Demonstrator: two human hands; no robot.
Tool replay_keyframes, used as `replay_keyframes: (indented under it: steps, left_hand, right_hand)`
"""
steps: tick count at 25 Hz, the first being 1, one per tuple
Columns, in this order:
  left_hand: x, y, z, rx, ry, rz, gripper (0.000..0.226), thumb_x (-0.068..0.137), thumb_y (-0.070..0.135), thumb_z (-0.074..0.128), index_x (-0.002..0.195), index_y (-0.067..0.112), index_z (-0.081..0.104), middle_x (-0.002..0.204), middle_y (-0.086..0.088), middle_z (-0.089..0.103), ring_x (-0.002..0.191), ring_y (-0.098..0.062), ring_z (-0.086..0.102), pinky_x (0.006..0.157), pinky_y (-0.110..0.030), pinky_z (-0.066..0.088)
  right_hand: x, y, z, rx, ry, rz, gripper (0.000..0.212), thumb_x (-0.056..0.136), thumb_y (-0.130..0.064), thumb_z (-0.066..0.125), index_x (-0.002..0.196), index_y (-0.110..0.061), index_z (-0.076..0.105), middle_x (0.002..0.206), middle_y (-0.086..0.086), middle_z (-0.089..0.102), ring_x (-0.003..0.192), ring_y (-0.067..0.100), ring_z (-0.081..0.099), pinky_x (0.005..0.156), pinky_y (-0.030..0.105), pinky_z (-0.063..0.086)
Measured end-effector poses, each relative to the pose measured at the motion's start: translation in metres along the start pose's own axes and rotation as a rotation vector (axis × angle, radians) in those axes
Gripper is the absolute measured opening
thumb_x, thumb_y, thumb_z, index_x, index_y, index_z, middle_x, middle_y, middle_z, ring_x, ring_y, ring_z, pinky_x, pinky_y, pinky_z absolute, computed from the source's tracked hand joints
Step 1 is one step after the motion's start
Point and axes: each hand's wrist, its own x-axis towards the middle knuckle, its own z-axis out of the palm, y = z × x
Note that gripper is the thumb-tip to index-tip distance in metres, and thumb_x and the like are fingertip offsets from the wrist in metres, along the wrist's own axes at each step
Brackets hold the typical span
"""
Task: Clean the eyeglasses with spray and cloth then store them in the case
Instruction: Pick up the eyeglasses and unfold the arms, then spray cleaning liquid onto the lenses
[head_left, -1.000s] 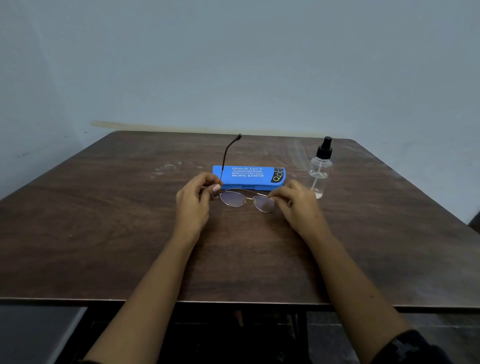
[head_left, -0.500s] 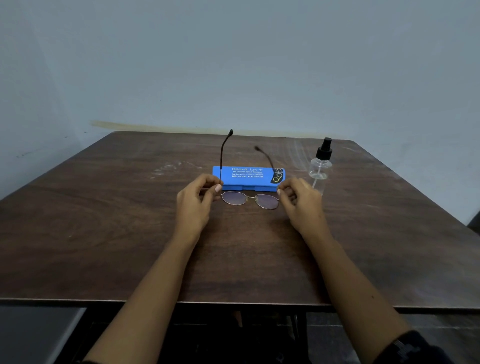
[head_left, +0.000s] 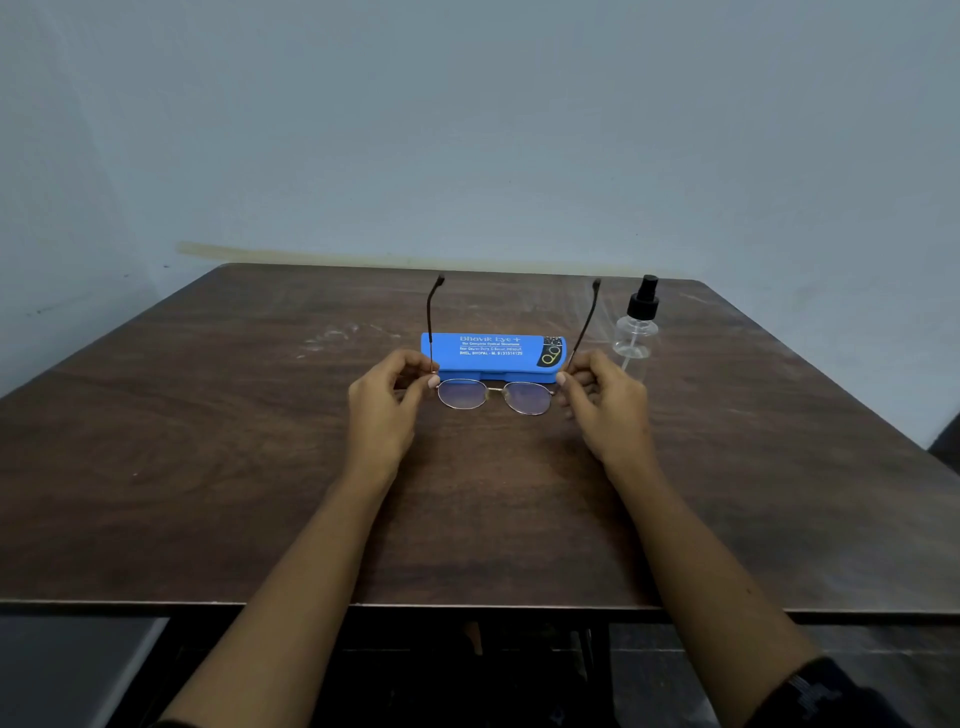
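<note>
The right temple has swung fully open. The left hand and right hand each pinch a hinge corner of the eyeglasses, held just in front of the blue case. They look light, thin-wired and fragile: grip the frame, never the lenses.

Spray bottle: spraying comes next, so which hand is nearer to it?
Right. The right hand pinches the glasses at the end next to the spray bottle; the left hand pinches the opposite end, with the glasses between.
</note>
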Motion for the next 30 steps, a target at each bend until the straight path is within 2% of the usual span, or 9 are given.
replay_keyframes:
  steps: [5, 9, 14, 17, 19, 21, 24, 27, 30]
  left_hand:
    - [0.005, -0.006, 0.003, 0.103, 0.032, 0.079, 0.007, 0.08, 0.005, 0.064, 0.085, 0.01, 0.064, 0.08, 0.005, 0.065, 0.07, 0.004, 0.057, 0.06, 0.0, 0.039]
    - [0.005, -0.008, 0.004, 0.072, 0.015, 0.103, 0.009, 0.079, 0.002, 0.064, 0.084, 0.01, 0.064, 0.078, 0.004, 0.065, 0.068, 0.004, 0.061, 0.063, -0.002, 0.045]
    - [0.006, -0.009, 0.005, 0.039, 0.0, 0.083, 0.01, 0.079, -0.001, 0.063, 0.083, 0.008, 0.064, 0.076, 0.001, 0.066, 0.061, 0.007, 0.063, 0.062, -0.003, 0.047]
    - [0.006, -0.009, 0.006, 0.045, -0.001, 0.091, 0.01, 0.078, -0.003, 0.064, 0.083, 0.006, 0.064, 0.076, 0.001, 0.065, 0.062, 0.014, 0.06, 0.062, -0.002, 0.046]
    - [0.008, -0.009, 0.007, 0.049, -0.001, 0.089, 0.011, 0.078, -0.004, 0.064, 0.082, 0.006, 0.064, 0.076, 0.0, 0.065, 0.061, 0.016, 0.06, 0.061, -0.001, 0.045]
    - [0.009, -0.009, 0.008, 0.055, -0.005, 0.081, 0.011, 0.078, -0.004, 0.064, 0.082, 0.007, 0.064, 0.075, -0.001, 0.065, 0.06, 0.016, 0.059, 0.061, 0.0, 0.044]
    - [0.01, -0.009, 0.009, 0.064, -0.013, 0.081, 0.012, 0.078, -0.003, 0.065, 0.082, 0.008, 0.065, 0.074, 0.004, 0.065, 0.062, 0.017, 0.059, 0.061, 0.001, 0.043]
    - [0.011, -0.008, 0.009, 0.087, -0.024, 0.09, 0.012, 0.078, -0.002, 0.065, 0.081, 0.01, 0.064, 0.073, 0.014, 0.062, 0.064, 0.018, 0.059, 0.062, 0.001, 0.043]
    - [0.012, -0.007, 0.011, 0.092, -0.018, 0.096, 0.012, 0.077, -0.004, 0.065, 0.08, 0.008, 0.065, 0.073, 0.014, 0.062, 0.065, 0.018, 0.059, 0.063, 0.001, 0.043]
  right_hand:
    - [0.001, 0.002, 0.002, 0.082, 0.03, 0.021, 0.008, 0.084, 0.001, 0.058, 0.085, -0.006, 0.06, 0.078, 0.016, 0.065, 0.059, 0.017, 0.059, 0.062, 0.036, 0.054]
    - [0.003, 0.002, 0.002, 0.168, 0.071, 0.062, 0.014, 0.085, 0.0, 0.058, 0.085, -0.014, 0.059, 0.077, 0.007, 0.064, 0.055, 0.0, 0.058, 0.058, 0.024, 0.053]
    - [0.0, -0.001, 0.0, 0.18, 0.108, 0.053, 0.025, 0.08, 0.011, 0.049, 0.098, -0.003, 0.06, 0.085, 0.006, 0.063, 0.069, 0.019, 0.059, 0.067, 0.029, 0.05]
    - [0.001, -0.006, -0.004, 0.096, 0.313, -0.057, 0.033, 0.074, 0.015, 0.046, 0.102, 0.001, 0.056, 0.096, 0.013, 0.061, 0.074, 0.018, 0.054, 0.07, 0.03, 0.046]
    - [0.007, -0.007, -0.009, 0.004, 0.48, -0.134, 0.037, 0.076, 0.009, 0.052, 0.112, 0.001, 0.05, 0.108, 0.017, 0.054, 0.092, 0.024, 0.054, 0.081, 0.03, 0.043]
    - [0.017, -0.005, -0.016, -0.154, 0.54, -0.146, 0.052, 0.076, -0.002, 0.063, 0.125, -0.001, 0.045, 0.12, 0.02, 0.046, 0.108, 0.031, 0.049, 0.094, 0.035, 0.039]
    - [0.031, 0.001, -0.028, -0.346, 0.383, -0.06, 0.083, 0.072, -0.022, 0.074, 0.14, -0.017, 0.028, 0.138, 0.021, 0.031, 0.117, 0.034, 0.044, 0.099, 0.05, 0.039]
    - [0.04, 0.006, -0.032, -0.459, 0.227, -0.048, 0.099, 0.072, -0.031, 0.075, 0.138, -0.039, 0.002, 0.146, 0.017, 0.024, 0.108, 0.033, 0.054, 0.095, 0.05, 0.042]
    - [0.046, 0.01, -0.027, -0.505, 0.173, -0.032, 0.106, 0.073, -0.03, 0.074, 0.136, -0.045, -0.01, 0.142, 0.01, 0.032, 0.094, 0.033, 0.061, 0.086, 0.046, 0.05]
